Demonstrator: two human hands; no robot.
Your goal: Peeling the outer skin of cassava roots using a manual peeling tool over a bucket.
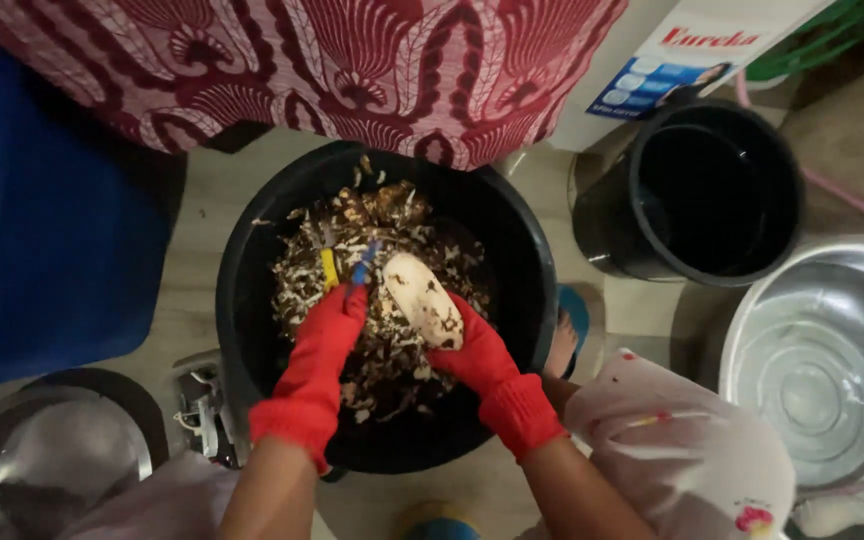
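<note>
We're over the pale tuber (422, 298) now, half peeled, brown patches left near its lower end, held tilted above the big black tub (252, 300). Our right hand (472, 355), in a red rubber glove, grips it from below, fingers curled around the near end. Our left hand (327, 330), gloved in red too, is clenched around the peeler (344, 270), yellow and blue at the handle, its tip just touching the tuber's far left edge. Both sit right above the middle of the tub.

Inside the tub, under the tuber, lies a heap of peelings (372, 230), brown and white scraps piled toward the far wall.

Working out from the tub: to its right stands a smaller black bucket (697, 195), and nearer us on that side a wide steel basin (822, 360). A white cloth (682, 450) with coloured spots covers our knee just right of the tub. Beyond the tub hangs a red patterned fabric (352, 60), touching its far rim. To the tub's left we see a blue surface (42, 230), and at its near left a round metal lid (52, 450) on the floor.
</note>
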